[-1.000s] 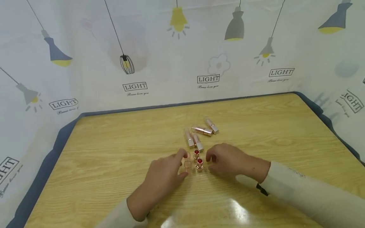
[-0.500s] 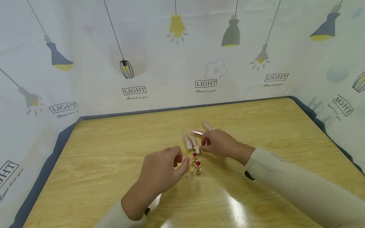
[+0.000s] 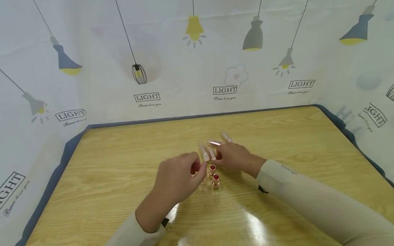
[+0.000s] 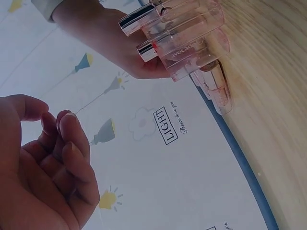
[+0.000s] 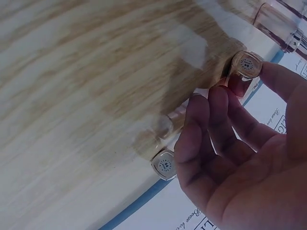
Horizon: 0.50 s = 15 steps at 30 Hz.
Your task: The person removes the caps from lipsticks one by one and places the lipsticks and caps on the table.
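Note:
In the head view my right hand (image 3: 232, 155) reaches into a group of capped lipsticks lying on the table. Thumb and fingers pinch the base end of one lipstick (image 5: 247, 64), seen in the right wrist view; its far part is hidden. My left hand (image 3: 178, 176) hovers with loosely bent fingers; the left wrist view shows nothing in it. Just right of it two uncapped lipsticks stand upright, a nearer one (image 3: 216, 181) and a farther one (image 3: 212, 169), both red-tipped. Clear caps (image 3: 203, 187) stand beside them, partly behind my left thumb.
Other capped lipsticks lie around the right hand: one at its left (image 3: 204, 153), one beyond its fingers (image 3: 213, 142), one farther back (image 3: 226, 136). A wooden table (image 3: 123, 157) holds everything. A lamp-printed cloth (image 3: 172, 68) rises behind it.
My right hand has moved forward from beside the upright lipsticks to the lying ones and pinches one. The left hand has risen off the clear caps, its fingers drawn closer together.

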Available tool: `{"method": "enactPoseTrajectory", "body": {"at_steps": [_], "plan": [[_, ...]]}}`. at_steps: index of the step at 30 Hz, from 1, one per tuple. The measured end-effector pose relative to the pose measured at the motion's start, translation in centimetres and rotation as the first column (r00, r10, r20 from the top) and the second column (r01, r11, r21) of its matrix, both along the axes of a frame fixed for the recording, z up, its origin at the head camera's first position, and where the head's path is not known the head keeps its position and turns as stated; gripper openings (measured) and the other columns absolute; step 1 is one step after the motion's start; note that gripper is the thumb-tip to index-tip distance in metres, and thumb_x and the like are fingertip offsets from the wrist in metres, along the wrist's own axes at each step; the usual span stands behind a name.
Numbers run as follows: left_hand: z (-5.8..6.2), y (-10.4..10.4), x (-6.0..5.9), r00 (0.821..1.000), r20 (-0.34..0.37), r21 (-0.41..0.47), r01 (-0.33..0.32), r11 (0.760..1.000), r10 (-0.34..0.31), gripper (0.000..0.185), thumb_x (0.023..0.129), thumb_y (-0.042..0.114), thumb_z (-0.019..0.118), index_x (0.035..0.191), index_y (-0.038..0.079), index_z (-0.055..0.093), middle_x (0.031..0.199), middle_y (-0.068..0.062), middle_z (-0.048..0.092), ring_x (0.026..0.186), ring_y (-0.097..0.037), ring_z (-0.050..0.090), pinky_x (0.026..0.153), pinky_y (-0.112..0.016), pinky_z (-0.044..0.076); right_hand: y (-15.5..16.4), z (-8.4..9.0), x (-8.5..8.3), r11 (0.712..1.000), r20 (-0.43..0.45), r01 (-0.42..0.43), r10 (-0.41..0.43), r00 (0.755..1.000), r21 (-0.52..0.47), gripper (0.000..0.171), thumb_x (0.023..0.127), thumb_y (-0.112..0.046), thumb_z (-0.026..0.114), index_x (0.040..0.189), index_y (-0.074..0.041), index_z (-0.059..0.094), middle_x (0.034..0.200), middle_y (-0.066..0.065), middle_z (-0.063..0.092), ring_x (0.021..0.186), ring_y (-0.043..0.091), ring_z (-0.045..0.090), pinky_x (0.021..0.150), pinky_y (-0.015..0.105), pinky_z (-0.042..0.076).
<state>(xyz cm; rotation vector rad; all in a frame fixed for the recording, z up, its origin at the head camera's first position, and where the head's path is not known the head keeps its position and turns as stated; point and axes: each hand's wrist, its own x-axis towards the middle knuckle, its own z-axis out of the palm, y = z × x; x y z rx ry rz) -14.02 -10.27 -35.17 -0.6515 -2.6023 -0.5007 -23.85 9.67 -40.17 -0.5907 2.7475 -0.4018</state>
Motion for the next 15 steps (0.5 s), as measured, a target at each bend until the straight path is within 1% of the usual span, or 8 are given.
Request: {"method": "enactPoseTrajectory", "body": {"at_steps": [2, 5, 8, 10, 15], "plan": [[0.11, 0.05, 0.0, 1.0, 0.001, 0.006, -0.002, 1.0, 0.002, 0.029, 0.088, 0.031, 0.07, 0.066, 0.02, 0.055, 0.057, 0.014, 0.047, 0.046, -0.001, 0.032, 0.042, -0.017, 0.026, 0.01, 0.0, -0.02, 1.0, 0.002, 0.004, -0.004, 1.0, -0.001, 0.038, 0.091, -0.047, 0.071, 0.069, -0.018, 0.06, 0.061, -0.007, 0.054, 0.054, 0.008, 0.044, 0.049, 0.024, 0.031], [0.19, 0.1, 0.03, 1.0, 0.003, 0.006, -0.009, 1.0, 0.009, 0.03, 0.088, 0.031, 0.071, 0.066, 0.02, 0.054, 0.057, 0.013, 0.047, 0.045, -0.002, 0.032, 0.042, -0.018, 0.026, 0.03, 0.06, -0.01, 1.0, 0.013, 0.016, -0.016, 1.0, 0.012, 0.047, 0.091, -0.048, 0.07, 0.06, -0.018, 0.052, 0.053, -0.007, 0.044, 0.05, 0.008, 0.037, 0.047, 0.024, 0.026], [0.2, 0.17, 0.09, 1.0, 0.01, 0.007, -0.019, 1.0, 0.019, 0.03, 0.088, 0.032, 0.07, 0.065, 0.021, 0.053, 0.057, 0.014, 0.046, 0.046, -0.002, 0.031, 0.042, -0.018, 0.026, 0.01, 0.06, -0.02, 1.0, 0.02, 0.018, -0.018, 1.0, 0.023, 0.052, 0.092, -0.048, 0.068, 0.056, -0.019, 0.045, 0.051, -0.008, 0.037, 0.048, 0.007, 0.033, 0.046, 0.024, 0.022], [0.19, 0.27, 0.12, 1.0, 0.017, 0.013, -0.021, 1.0, 0.021, 0.03, 0.088, 0.031, 0.07, 0.065, 0.021, 0.053, 0.057, 0.014, 0.046, 0.046, -0.002, 0.032, 0.043, -0.018, 0.026, 0.05, 0.05, -0.02, 1.0, 0.022, 0.019, -0.02, 1.0, 0.023, 0.052, 0.093, -0.046, 0.068, 0.055, -0.019, 0.044, 0.05, -0.008, 0.036, 0.048, 0.007, 0.032, 0.046, 0.024, 0.022], [0.03, 0.53, 0.16, 0.999, 0.037, 0.035, -0.014, 0.999, 0.013, 0.029, 0.089, 0.031, 0.069, 0.066, 0.02, 0.054, 0.058, 0.013, 0.047, 0.047, -0.002, 0.032, 0.043, -0.018, 0.027, 0.6, 0.11, 0.09, 0.999, -0.001, 0.039, -0.039, 0.999, 0.017, 0.046, 0.093, -0.04, 0.067, 0.058, -0.019, 0.047, 0.053, -0.007, 0.04, 0.05, 0.008, 0.036, 0.047, 0.024, 0.026]]}}
